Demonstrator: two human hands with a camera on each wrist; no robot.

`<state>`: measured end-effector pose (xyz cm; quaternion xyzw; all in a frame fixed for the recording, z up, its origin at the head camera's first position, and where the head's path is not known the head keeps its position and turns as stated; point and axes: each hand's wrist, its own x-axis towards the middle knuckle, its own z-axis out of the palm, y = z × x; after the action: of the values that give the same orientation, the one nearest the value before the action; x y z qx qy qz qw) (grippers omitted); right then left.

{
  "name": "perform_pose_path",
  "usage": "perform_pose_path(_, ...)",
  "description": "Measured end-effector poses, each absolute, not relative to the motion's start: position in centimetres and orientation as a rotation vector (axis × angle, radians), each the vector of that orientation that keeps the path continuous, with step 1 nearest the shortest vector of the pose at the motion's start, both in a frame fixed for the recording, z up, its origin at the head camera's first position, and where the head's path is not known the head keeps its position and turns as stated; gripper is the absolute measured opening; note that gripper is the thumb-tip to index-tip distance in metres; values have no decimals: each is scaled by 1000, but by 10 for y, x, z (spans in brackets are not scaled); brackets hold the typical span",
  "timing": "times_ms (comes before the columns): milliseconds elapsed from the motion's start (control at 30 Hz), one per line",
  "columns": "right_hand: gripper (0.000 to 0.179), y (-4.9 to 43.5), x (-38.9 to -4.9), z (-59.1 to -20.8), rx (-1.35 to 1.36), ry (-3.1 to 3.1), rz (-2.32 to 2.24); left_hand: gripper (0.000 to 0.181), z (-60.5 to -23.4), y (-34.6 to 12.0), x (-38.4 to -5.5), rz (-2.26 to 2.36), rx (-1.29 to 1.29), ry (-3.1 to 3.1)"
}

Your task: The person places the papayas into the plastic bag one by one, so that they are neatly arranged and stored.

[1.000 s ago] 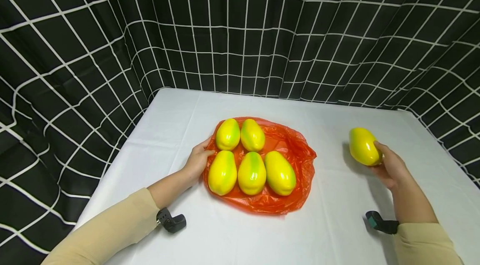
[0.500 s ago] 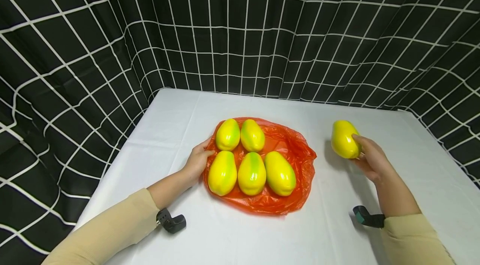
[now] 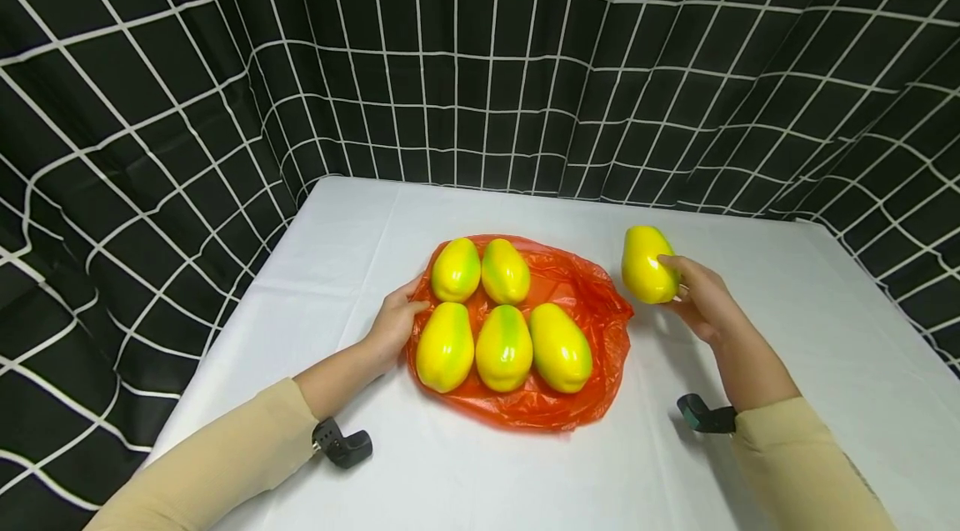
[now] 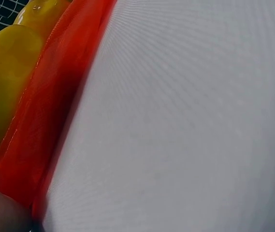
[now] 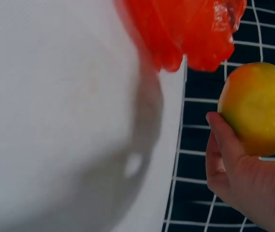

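A red plastic bag [image 3: 603, 348] lies opened out on the white table, its rim bunched up around several glossy yellow-green mangoes. Inside it, two mangoes [image 3: 456, 270] sit at the back and three [image 3: 504, 349] in a front row. My left hand [image 3: 393, 321] holds the bag's left edge; in the left wrist view only part of that hand [image 4: 4, 210] shows beside the red film. Off the table, near the bag's back right rim, my right hand [image 3: 701, 293] grips another mango [image 3: 647, 264] between thumb and fingers. The right wrist view shows this mango [image 5: 260, 108] apart from the bag.
White cloth covers the table [image 3: 360, 481]. Behind it and at both sides hangs a black curtain [image 3: 480, 81] with a white grid. Each wrist carries a black strapped camera [image 3: 341, 443].
My right hand has carried its mango leftward and slightly back, from the table's right side to near the bag's rim. The left hand and the bag stay in place.
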<state>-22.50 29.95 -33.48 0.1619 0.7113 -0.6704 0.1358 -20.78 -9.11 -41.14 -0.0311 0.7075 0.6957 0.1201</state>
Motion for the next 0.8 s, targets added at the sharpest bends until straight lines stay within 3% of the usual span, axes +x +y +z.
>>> perform_pose_path(267, 86, 270, -239, -328, 360, 2195, -1785, 55, -411, -91, -208, 2011, -61, 2080)
perform_pose_path(800, 75, 220, -261, -336, 243, 2275, -1545, 54, -408, -92, -208, 2025, -65, 2049)
